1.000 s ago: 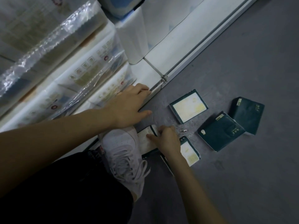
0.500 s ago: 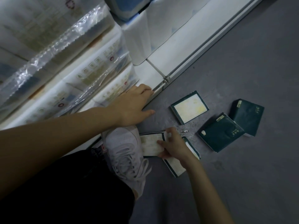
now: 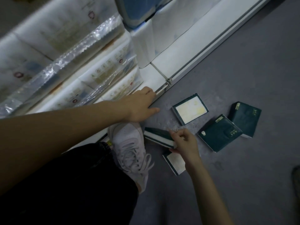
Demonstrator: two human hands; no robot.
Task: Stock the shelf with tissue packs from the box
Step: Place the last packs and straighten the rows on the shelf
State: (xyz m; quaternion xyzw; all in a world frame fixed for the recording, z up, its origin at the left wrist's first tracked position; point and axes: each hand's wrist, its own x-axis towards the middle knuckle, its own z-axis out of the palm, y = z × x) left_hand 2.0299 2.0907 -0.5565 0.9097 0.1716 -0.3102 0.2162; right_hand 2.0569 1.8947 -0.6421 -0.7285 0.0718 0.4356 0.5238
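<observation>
Several dark green tissue packs lie on the grey floor. My right hand [image 3: 184,141] grips one pack [image 3: 158,135] by its end, tilted on edge beside my white shoe. Another pack [image 3: 174,163] lies partly under that hand, pale face up. A third pack [image 3: 190,108] lies pale face up further off, and two green-faced packs [image 3: 219,133] [image 3: 246,118] overlap at the right. My left hand [image 3: 140,105] rests with straight fingers on the front edge of the low white shelf [image 3: 175,64]. No box is in view.
Large plastic-wrapped tissue bundles [image 3: 90,67] fill the shelf at the left; blue-and-white packs [image 3: 139,12] stand behind. My white shoe [image 3: 129,148] and dark trouser leg [image 3: 68,184] take up the lower left. A dark object [image 3: 296,179] shows at the right edge.
My right hand has lifted the pack next to my shoe from flat up onto its edge, uncovering more of the pack beneath. My left hand has stayed on the shelf edge.
</observation>
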